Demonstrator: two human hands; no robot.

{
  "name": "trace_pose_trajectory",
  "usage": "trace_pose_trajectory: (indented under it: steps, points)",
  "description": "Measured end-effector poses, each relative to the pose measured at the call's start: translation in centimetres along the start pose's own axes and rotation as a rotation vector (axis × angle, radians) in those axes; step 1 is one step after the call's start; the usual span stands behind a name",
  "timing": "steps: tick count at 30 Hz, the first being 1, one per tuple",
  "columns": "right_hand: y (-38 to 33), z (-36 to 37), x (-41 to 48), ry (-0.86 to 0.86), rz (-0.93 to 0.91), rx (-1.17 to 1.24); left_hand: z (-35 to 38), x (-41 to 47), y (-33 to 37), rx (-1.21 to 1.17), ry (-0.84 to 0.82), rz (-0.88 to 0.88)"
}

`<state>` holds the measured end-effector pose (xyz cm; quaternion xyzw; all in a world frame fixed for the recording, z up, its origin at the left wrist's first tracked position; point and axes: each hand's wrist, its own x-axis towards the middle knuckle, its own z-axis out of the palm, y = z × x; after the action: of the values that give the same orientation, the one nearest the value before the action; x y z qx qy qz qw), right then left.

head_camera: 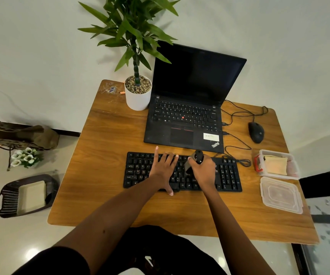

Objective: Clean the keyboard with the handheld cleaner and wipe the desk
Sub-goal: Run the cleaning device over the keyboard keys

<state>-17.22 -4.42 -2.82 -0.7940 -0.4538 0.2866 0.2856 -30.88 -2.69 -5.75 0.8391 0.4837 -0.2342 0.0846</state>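
Item one: black keyboard (227, 175) lying flat near the front middle of the wooden bench (108, 167), its cable coiled at its right end. Item two: my left hand (163, 169), released and spread flat on the keys, fingers splayed, thumb over the near edge. Item three: my right hand (202, 168), clenched around the dark handheld cleaner (197, 157), whose nose tilts down onto the keys just right of the left hand. Item four: open black laptop (184, 124) behind the keyboard, screen dark. Item five: potted plant (138, 92) in a white pot touching the laptop's left side. Item six: black mouse (256, 132) to the laptop's right, wired. Item seven: clear plastic container (279, 164) at the right edge holding a pale cloth, its lid (281, 197) lying just in front of it.
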Motion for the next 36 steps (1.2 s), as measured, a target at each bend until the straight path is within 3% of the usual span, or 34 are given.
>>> trace_pose_trajectory:
  steps: [5,11,17,23,33,36]
  points:
    - [0.9,-0.2,-0.9,-0.158,0.112,0.012,0.1,0.1,0.0,-0.006,0.004,0.003]
    - [0.8,-1.8,-0.2,0.078,0.147,0.199,0.0,0.0,-0.1,0.001,0.001,0.004]
    - [2.3,-2.0,-0.9,-0.066,0.255,0.179,-0.1,-0.1,0.0,-0.010,0.009,0.005]
    - [1.2,-1.8,0.6,0.044,0.164,0.286,0.0,0.0,-0.1,-0.023,0.020,0.012]
    - [3.4,-2.0,-1.5,-0.200,0.163,0.129,0.2,-0.1,-0.1,-0.011,0.030,0.015]
    - [2.3,-2.0,-0.5,-0.126,0.132,0.190,0.2,-0.1,-0.1,-0.013,0.031,0.019]
